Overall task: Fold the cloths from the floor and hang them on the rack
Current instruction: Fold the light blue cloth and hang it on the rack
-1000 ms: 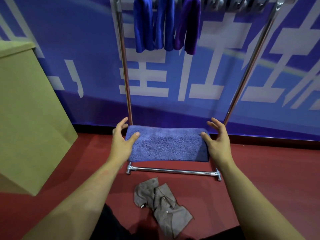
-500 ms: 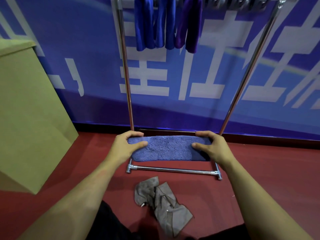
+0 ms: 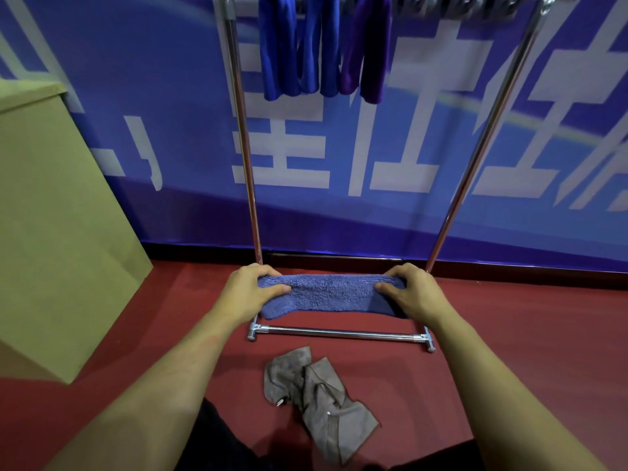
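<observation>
Both my arms reach forward. My left hand (image 3: 249,290) and right hand (image 3: 413,292) each grip one end of the folded blue cloth (image 3: 331,295), thumbs on top, above the rack (image 3: 339,333) base bar. Behind, the blue banner (image 3: 339,147) shows large white characters, cut off, so I cannot read them.

Rack (image 3: 486,137): top bar cut off by upper edge, so how the hung cloths (image 3: 323,49) sit over it is unseen. Blue towel (image 3: 331,295): both ends covered by left hand (image 3: 249,292) and right hand (image 3: 413,294). Grey cloth (image 3: 319,399) crumpled, folds unreadable. Box (image 3: 57,215) cut off at left edge.
</observation>
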